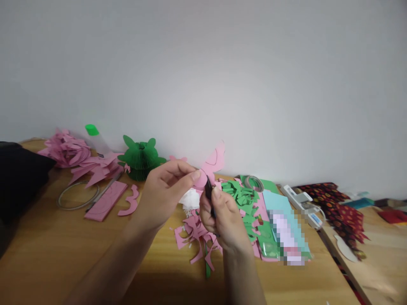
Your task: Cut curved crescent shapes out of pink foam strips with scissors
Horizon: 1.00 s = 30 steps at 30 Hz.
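Between the thumb and fingers of my left hand (pixel 171 188) is a piece of pink paper (pixel 216 159) with a curved line drawn on it. It stands up above both hands. My right hand (pixel 227 220) is closed around dark scissors (pixel 209 189), whose blades are at the paper's lower part. Most of the handles are hidden in my palm. Beneath my hands lie pink paper scraps (pixel 197 231) and a crumpled white bit (pixel 190 199). Green paper cuttings (pixel 243 195) are just right of my right hand.
On the wooden table (pixel 152 271) stands a green folded-paper figure (pixel 142 159). Left of it are pink paper heaps (pixel 71 148), a green-capped bottle (pixel 92 129) and a wire ring (pixel 60 202). At right are a tape roll (pixel 254 183), light-blue sheets (pixel 280 203) and a power strip (pixel 299 201).
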Motion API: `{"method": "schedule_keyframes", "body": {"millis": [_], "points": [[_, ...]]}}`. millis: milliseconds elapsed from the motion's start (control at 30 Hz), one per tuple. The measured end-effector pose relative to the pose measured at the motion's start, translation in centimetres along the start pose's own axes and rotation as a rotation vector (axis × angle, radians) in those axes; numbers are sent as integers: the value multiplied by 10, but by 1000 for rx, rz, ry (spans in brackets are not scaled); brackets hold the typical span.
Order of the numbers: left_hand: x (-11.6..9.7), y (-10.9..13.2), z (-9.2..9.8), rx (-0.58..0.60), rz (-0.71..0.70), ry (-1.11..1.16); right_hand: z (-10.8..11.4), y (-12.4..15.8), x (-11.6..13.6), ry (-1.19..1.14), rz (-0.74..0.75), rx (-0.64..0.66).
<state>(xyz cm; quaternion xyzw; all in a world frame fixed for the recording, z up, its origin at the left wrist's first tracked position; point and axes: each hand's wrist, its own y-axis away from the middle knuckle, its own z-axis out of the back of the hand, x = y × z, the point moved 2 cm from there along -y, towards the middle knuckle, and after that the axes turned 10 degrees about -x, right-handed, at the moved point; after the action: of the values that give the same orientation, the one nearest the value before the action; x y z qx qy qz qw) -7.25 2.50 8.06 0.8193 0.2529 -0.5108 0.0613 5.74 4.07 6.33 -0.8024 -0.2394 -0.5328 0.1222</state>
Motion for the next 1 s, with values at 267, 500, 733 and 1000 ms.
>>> {"method": "schedule_keyframes", "body": {"millis": [267, 500, 733, 1000], "points": [[-1, -1, 1, 22, 33, 36, 1, 2, -1, -3, -19, 18], [-6, -2, 2, 102, -69, -118, 4, 2, 0, 58, -3, 12], [-6, -2, 1, 93, -87, -160, 4, 3, 2, 88, 6, 8], [-8, -1, 0, 75, -44, -196, 5, 3, 2, 143, 0, -16]]}}
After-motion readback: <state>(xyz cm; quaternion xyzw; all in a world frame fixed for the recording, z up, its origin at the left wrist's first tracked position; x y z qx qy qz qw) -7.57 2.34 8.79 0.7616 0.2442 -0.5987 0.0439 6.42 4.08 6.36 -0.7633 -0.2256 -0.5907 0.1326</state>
